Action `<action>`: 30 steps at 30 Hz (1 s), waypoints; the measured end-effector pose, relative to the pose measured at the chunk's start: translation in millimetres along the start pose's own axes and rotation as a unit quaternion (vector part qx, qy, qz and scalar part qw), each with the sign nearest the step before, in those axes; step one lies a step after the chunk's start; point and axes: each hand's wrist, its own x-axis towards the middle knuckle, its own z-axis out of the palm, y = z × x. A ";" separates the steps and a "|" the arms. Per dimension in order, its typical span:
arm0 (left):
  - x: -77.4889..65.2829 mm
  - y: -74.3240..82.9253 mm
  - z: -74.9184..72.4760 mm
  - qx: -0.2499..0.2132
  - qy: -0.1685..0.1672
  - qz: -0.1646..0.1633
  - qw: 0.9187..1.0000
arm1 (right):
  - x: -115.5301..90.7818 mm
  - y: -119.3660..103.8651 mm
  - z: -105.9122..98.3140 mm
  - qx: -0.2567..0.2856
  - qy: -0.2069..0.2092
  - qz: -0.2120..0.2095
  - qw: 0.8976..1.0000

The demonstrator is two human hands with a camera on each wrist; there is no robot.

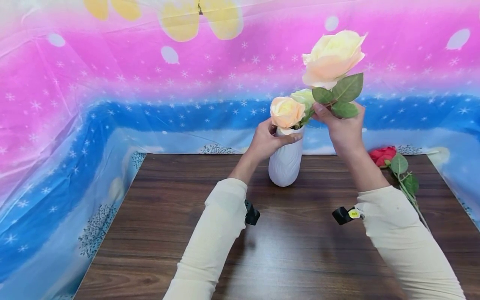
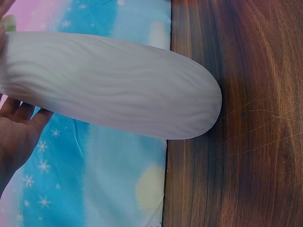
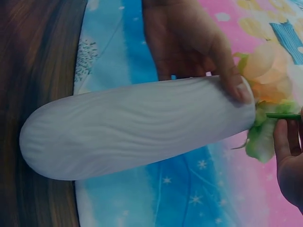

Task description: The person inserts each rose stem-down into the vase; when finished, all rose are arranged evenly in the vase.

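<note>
A white vase (image 1: 285,166) with a rippled surface stands upright near the table's back edge. My left hand (image 1: 264,141) grips it just below the rim, thumb across the front. Out of its mouth rise a peach rose (image 1: 287,111) and a paler greenish-cream flower (image 1: 303,97) behind it. To the right of the rim, my right hand (image 1: 346,129) pinches the stem of a large peach rose (image 1: 333,56) with green leaves (image 1: 348,87). In the right wrist view a bit of green stem (image 3: 283,115) shows at the fingers, close beside the vase mouth.
A red rose (image 1: 382,156) with a long stem lies on the right side of the brown wooden table (image 1: 168,233). Behind the table hangs a pink and blue cloth (image 1: 210,75). Small black devices (image 1: 341,215) are worn at both wrists.
</note>
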 end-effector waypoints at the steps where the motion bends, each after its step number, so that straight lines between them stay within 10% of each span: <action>1: 0.1 -0.2 -0.1 0.000 0.000 0.000 1.000 | -0.7 1.6 -0.3 -0.006 -0.003 0.002 1.000; 11: 0.7 -2.4 -0.8 -0.003 -0.005 0.004 1.000 | -6.8 17.7 -5.1 -0.251 -0.030 -0.024 0.967; 30: -1.8 -1.1 -2.1 0.011 -0.011 0.017 1.000 | -7.5 15.3 -1.6 -0.320 -0.090 0.043 0.942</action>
